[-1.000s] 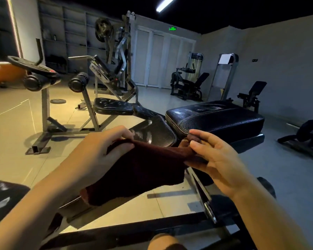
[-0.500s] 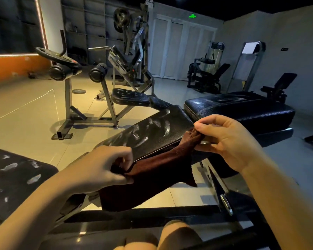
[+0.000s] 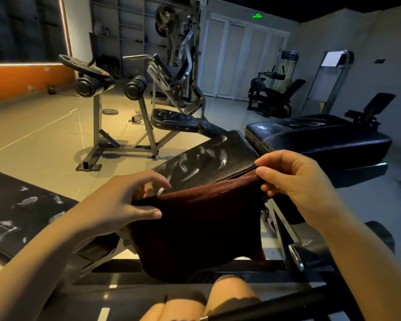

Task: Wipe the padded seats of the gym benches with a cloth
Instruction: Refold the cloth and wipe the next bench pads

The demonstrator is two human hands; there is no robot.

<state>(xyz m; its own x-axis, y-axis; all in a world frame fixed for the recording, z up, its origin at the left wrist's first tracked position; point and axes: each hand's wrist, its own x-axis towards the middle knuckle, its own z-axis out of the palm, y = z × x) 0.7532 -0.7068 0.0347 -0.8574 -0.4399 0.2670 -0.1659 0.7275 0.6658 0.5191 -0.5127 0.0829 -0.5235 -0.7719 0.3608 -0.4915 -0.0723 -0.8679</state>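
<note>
Over the smeared bench pad (image 3: 206,163) I now stretch the cloth (image 3: 199,225) wider; left hand (image 3: 109,205) and right hand (image 3: 296,181) each grip pinches an edge, ready to wipe.

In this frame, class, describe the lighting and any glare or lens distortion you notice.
Head view: warm yellow light on the left floor, cooler grey on the right; the ceiling is nearly black. White glare streaks mark the padded seat. The dark red cloth is dim. Wide-angle distortion bends the walls and stretches the forearms.
</note>
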